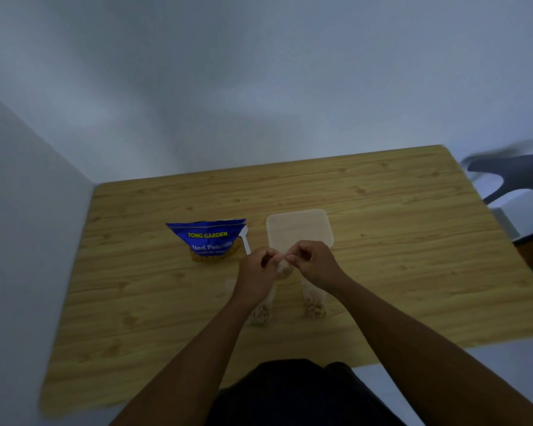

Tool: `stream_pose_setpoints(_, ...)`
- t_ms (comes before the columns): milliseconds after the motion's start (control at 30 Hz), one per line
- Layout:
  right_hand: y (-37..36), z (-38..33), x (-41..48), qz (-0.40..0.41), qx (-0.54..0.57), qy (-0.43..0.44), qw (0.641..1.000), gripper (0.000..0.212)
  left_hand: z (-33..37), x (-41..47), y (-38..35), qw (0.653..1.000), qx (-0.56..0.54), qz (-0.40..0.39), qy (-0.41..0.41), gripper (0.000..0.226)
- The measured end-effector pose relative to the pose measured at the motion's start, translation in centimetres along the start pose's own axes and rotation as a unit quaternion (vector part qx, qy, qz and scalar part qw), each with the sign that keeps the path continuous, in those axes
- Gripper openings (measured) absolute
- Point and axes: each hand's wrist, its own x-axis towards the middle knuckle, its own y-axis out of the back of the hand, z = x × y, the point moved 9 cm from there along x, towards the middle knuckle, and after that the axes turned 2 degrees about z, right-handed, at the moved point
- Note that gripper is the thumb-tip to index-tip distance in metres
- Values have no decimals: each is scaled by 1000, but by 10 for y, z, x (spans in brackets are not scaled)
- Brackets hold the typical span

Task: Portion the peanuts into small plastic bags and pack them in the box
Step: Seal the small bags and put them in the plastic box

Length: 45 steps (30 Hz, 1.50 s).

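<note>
Through the head camera I saw the left hand [256, 272] and right hand [313, 261] close together over the middle of the wooden bench [413, 256]. Their fingers were curled, pinching the top of a small plastic bag [283, 272], clear, with pale peanuts bunched low inside. Nearer, under the wrists, lay a left filled bag [260, 315] and a right filled bag [314, 309]. A blue peanut packet [208, 241] stood far left with a white spoon [244, 241] just beside it. The translucent box [299, 229] sat just beyond the hands.

Pinched bag [283, 271] mostly hidden (contents blurred).
</note>
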Motion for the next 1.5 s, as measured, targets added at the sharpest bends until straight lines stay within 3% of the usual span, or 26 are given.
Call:
stream_pose_setpoints(100, -4, 25, -7, -44, -43, -38, 997, 15, -27, -5, -6, 998, -6, -27, 64, 17)
stream_pose_setpoints(200, -5, 51, -15, -82, -90, -83, 989, 9, -59, -10, 10, 993, 50, 5, 106, 20)
stream_pose_setpoints(400, -2, 78, -25, -68, -169, -130, 974, 9, -94, -21, 35, 981, 144, 31, 126, 21)
stream_pose_setpoints(500, -7, 66, -25, -41, -242, -48, 968, 36, -100, -24, 30, 979, 165, 18, 121, 23)
stream_pose_setpoints(600, -27, 39, -25, -22, -239, 41, 970, 38, -100, -24, 26, 977, 179, 19, 117, 25)
stream_pose_setpoints(833, -98, 33, -20, -120, -339, 33, 933, 38, -103, -22, 26, 978, 173, 14, 115, 18)
stream_pose_setpoints(1067, -92, 42, -12, -131, -223, -44, 965, 4, -106, -21, 24, 983, 156, -33, 92, 17)
stream_pose_setpoints(1167, -82, 46, -14, -130, -153, -90, 976, 12, -106, -22, 24, 986, 132, -47, 92, 16)
stream_pose_setpoints(1300, -70, 50, -13, -109, -156, -108, 976, 20, -108, -20, 22, 984, 135, -62, 97, 17)
stream_pose_setpoints(1500, -57, 45, -18, -98, -145, -111, 978, 13, -110, -18, 18, 972, 191, -89, 99, 19)
